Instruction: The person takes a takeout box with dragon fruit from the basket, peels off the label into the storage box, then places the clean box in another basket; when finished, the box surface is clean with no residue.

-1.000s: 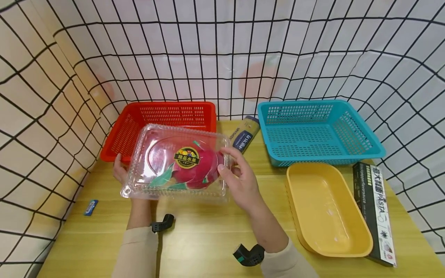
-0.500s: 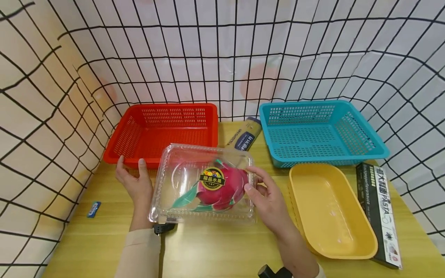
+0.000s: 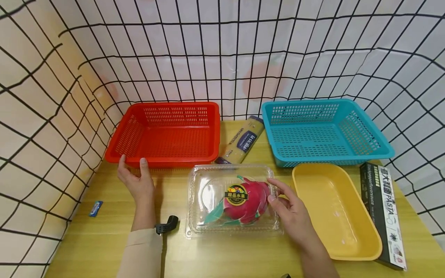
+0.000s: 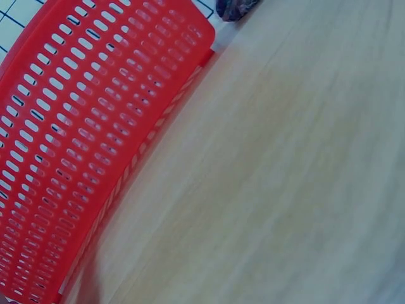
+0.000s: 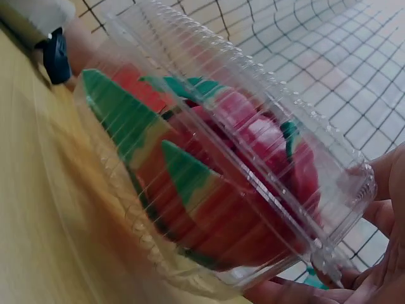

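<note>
Currently, the right hand (image 3: 290, 206) grips a clear box (image 3: 205, 178) by its right end, thumb on the upper side, fingers curled at the edge. Box is over the middle of the table (image 3: 215, 258), in front of the red basket (image 3: 170, 143); whether its underside bears on the wood, cannot tell. Inside: one red fruit (image 3: 256, 201) with green leaf tips, lying toward the gripped end, longest leaf pointing left. Round label (image 3: 236, 194) on the lid, black and gold with Chinese characters.

Left hand (image 3: 137, 181) holds nothing: fingers loosely extended, thumb raised apart from them. It is at the front rim of the red basket; contact with the rim, cannot tell.

Surroundings: yellow tray (image 3: 330, 208) just right of the right hand, pasta box (image 3: 384, 216) lying along the tray's far right side. Blue basket (image 3: 309, 143) behind the tray. Spaghetti pack (image 3: 243, 141) lies slanted between the two baskets. Small blue packet (image 3: 95, 208) left of the left forearm. Black mesh (image 3: 219, 56) stands behind the baskets, against white sheeting.
</note>
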`<state>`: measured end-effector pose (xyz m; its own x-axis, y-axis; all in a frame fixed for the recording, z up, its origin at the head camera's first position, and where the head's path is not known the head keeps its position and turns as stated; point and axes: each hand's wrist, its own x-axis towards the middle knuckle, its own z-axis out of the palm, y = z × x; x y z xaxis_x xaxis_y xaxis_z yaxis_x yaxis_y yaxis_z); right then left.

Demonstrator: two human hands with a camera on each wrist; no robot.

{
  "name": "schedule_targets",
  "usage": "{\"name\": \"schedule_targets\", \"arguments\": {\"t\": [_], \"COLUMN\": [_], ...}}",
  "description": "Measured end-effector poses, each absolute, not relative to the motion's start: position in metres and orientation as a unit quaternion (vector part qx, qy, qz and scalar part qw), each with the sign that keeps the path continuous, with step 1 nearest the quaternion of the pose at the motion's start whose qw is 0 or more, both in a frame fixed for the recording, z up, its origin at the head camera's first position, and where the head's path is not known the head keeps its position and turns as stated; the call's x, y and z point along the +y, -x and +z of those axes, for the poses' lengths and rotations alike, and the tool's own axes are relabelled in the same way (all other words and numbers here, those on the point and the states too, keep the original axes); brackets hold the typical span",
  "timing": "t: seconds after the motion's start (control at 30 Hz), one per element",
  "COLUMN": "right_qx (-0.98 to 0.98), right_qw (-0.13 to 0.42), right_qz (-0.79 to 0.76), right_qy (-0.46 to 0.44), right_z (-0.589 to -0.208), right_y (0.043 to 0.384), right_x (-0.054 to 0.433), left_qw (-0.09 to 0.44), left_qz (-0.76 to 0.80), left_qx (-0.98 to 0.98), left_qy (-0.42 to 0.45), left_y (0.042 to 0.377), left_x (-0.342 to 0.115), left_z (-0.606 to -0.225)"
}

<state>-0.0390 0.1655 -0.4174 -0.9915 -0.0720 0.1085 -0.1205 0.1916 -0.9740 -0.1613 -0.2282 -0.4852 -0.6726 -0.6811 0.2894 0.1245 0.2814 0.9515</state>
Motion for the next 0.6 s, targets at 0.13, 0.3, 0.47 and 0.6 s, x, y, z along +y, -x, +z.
{"name": "schedule_targets", "arguments": {"t": [0.13, 0.3, 0.47, 0.6], "right_qx": [-0.794, -0.819, -0.82, -0.814], "right_qw": [-0.011, -0.033, -0.04, -0.05], "right_qz": [0.608, 0.572, 0.57, 0.578], "right_qy": [-0.022, 0.018, 0.028, 0.036], "right_z": [-0.421, -0.424, -0.426, -0.428], "right_y": [0.042, 0.048, 0.053, 0.056], "right_x": [0.172, 0.177, 0.177, 0.176], "left_qw": [0.347, 0.345, 0.349, 0.346], "left_qz": [-0.573, -0.576, -0.573, -0.574], "left_qx": [-0.716, -0.714, -0.715, -0.715], "left_qy": [-0.195, -0.197, -0.197, -0.201], "left_y": [0.161, 0.162, 0.162, 0.162], "left_x": [-0.227, -0.228, -0.228, -0.228], "left_z": [-0.485, -0.486, -0.487, -0.486]}}
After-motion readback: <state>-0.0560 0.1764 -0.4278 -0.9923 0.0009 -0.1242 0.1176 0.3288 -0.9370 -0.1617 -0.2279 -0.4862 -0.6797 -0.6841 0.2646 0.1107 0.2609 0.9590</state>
